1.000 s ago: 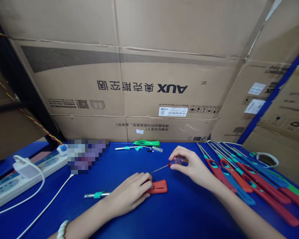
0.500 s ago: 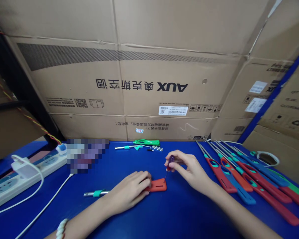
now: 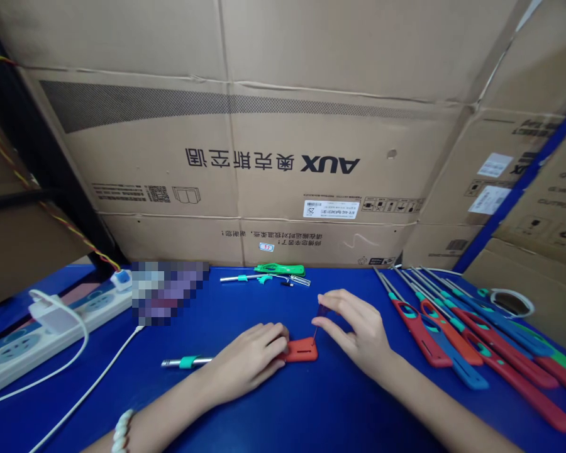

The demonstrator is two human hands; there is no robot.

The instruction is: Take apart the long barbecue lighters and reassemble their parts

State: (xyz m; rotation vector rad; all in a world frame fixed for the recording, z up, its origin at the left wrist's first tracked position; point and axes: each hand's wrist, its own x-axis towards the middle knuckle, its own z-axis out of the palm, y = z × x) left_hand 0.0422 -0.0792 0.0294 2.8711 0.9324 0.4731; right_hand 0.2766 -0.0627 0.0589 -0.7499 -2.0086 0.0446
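Lighter (image 3: 302,351): on the blue table (image 3: 264,415), its long axis running roughly left to right; the orange-red end, with a dark slot, shows right of the left hand, and a metal tube (image 3: 200,362) with a green collar (image 3: 187,362) shows on the other side; the middle is covered, but it looks like one piece.
Left hand (image 3: 252,358): fingers curled over the lighter's middle, seemingly holding it down.
Right hand (image 3: 356,327): thumb and fingers pinching the purple grip of the screwdriver (image 3: 324,311).
Screwdriver to lighter: the shaft stands fairly upright, top leaning right, across the lighter's length; its tip seems to touch near the right end, beside the slot, though too fine to be sure.
Nearer hand: the right is closer to that tip, the orange-red end lying below and slightly left of its pinch; the left grips farther along the axis.
Green shell (image 3: 285,270): beyond the hands, by the carton (image 3: 264,126), loose parts just in front.
Lighters (image 3: 523,385): a group lying right of the right hand, apart from it.
Power strip (image 3: 9,352): at the table's left.
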